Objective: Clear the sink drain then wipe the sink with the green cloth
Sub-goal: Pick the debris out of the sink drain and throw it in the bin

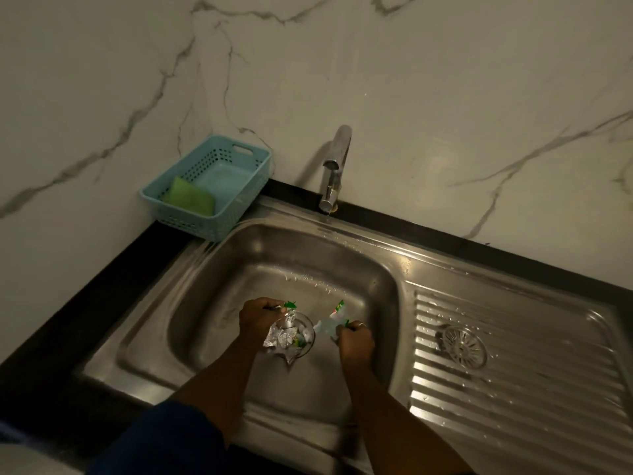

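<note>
white grey-veined marble wall (411,80) | wet stainless steel sink (212,269), ribbed drainboard (531,389) | teal perforated plastic basket (250,186) back-left holds square green cloth (189,200) | left hand (257,318) grips crumpled silver foil (282,337) over drain (307,332) | right hand (354,341) pinches probably-plastic clear wrapper (330,320)

**Dim, warm-cast sink with glare on the right**

The scene is dim, with a yellowish-green cast. Light seems to come from the upper right: the chrome tap (334,169) throws a soft shadow leftward onto the white veined marble wall (445,80), which carries a faint bright patch right of the tap. The strongest glare lies on the ribbed steel drainboard (531,389), with weaker sheen on the stainless steel sink basin (219,269). The black counter edge (85,303) at near left sinks almost to black. The crumpled silver foil scrap (281,337) gripped by the left hand (257,317) glints. The clear green-printed wrapper (330,320) pinched in the right hand (354,341) is smeared by blur. Wide-angle distortion bows the counter line, and fine detail is soft throughout.
</note>
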